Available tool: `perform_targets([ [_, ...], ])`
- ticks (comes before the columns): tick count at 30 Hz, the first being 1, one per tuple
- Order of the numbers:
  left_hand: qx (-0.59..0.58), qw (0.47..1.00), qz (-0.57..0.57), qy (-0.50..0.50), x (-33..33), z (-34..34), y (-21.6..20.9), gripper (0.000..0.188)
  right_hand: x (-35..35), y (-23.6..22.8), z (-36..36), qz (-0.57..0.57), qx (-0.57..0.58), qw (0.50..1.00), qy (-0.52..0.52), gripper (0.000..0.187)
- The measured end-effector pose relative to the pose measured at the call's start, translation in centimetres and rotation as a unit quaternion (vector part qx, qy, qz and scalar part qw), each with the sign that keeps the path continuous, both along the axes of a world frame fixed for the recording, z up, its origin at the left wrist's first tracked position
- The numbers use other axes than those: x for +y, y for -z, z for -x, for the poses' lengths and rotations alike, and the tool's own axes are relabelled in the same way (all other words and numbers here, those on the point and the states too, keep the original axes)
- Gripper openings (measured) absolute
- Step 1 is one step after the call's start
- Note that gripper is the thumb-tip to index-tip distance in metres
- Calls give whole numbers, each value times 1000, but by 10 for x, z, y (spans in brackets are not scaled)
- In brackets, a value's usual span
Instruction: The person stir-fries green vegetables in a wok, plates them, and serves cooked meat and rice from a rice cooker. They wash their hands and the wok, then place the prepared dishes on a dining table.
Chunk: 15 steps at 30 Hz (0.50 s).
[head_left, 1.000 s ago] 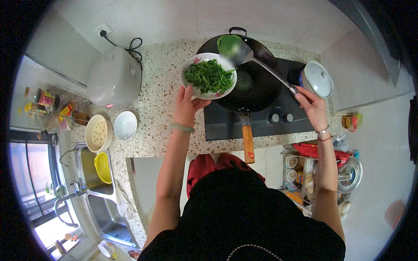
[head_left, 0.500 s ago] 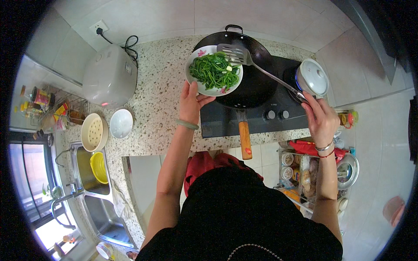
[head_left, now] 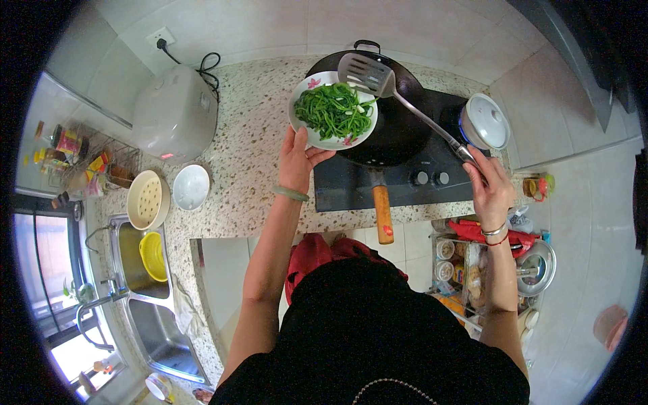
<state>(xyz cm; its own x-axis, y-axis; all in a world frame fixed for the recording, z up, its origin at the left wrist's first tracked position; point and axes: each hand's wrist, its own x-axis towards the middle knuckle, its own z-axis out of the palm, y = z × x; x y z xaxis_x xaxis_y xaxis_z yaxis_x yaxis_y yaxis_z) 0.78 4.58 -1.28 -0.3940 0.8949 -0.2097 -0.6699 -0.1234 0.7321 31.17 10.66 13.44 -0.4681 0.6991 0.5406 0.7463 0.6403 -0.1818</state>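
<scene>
My left hand grips the near left rim of a white plate with pink flowers on its edge. Cooked leafy greens with pale garlic-like bits are heaped on it. The plate is held over the left part of a black wok, which sits on the stove with its wooden handle toward me. Closed round the handle end of a slotted metal spatula is my right hand. The spatula's head is over the wok at the plate's far right edge; whether it touches the plate I cannot tell.
A black gas stove lies under the wok, with a lidded white pot on its right. Leftward on the speckled counter stand a rice cooker, a white bowl and a beige perforated basket. A double sink holds a yellow colander.
The spatula's head has turned, its slotted face now showing more broadly. My right hand has shifted slightly left and down. The plate stays over the wok in my left hand.
</scene>
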Motion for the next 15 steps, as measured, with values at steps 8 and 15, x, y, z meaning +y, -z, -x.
perform_targets([
  [8,0,1000,-9,1,-7,6,-1,36,-1,6,2,-40,-7,999,-11,30],
  [15,5,1000,-4,-9,-14,9,-3,37,-8,9,10,-91,-38,995,-18,31],
])
